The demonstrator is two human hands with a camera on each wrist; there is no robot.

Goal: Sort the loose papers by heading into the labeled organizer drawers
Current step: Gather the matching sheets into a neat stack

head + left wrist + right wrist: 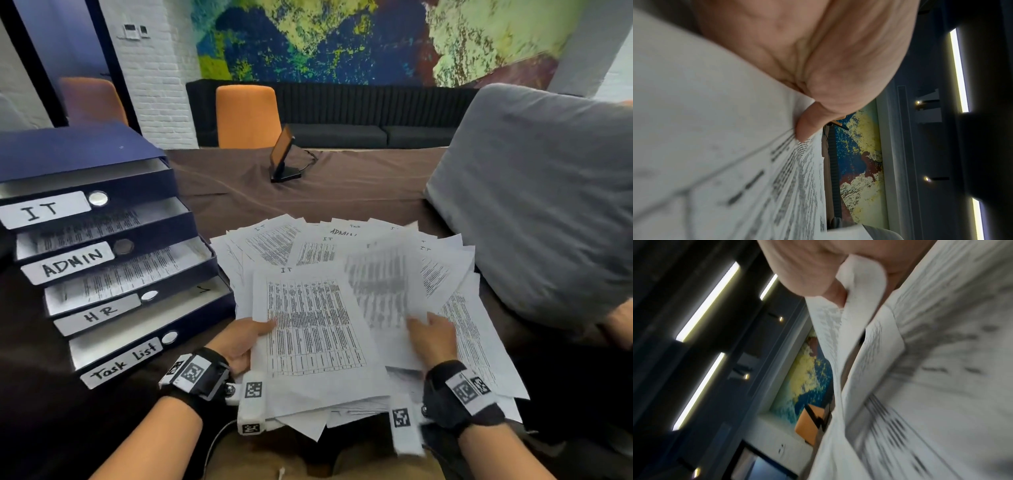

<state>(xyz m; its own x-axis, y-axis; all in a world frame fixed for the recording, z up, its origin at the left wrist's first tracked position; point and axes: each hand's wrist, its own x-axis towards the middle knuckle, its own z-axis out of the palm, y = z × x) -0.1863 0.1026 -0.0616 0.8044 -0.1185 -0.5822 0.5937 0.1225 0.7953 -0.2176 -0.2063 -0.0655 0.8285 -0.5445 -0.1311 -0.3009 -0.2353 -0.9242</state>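
Observation:
A fanned pile of loose printed papers (445,267) covers the table in front of me. My left hand (245,337) pinches the left edge of a sheet headed "IT" (315,329); in the left wrist view the thumb (807,123) lies on that sheet (725,146). My right hand (433,334) grips a blurred sheet (380,291) at its lower edge, and the right wrist view shows the paper (857,293) curled in the fingers. To the left stands the dark blue organizer (68,150) with its drawers pulled out, labeled IT (42,209), ADMIN (72,263), HR (97,313) and Task List (126,360).
A brown cloth (342,185) covers the table. A small standing screen (284,156) is at the back middle. A person's grey sleeve (534,205) fills the right side. An orange chair (248,114) and a dark sofa (342,133) lie beyond.

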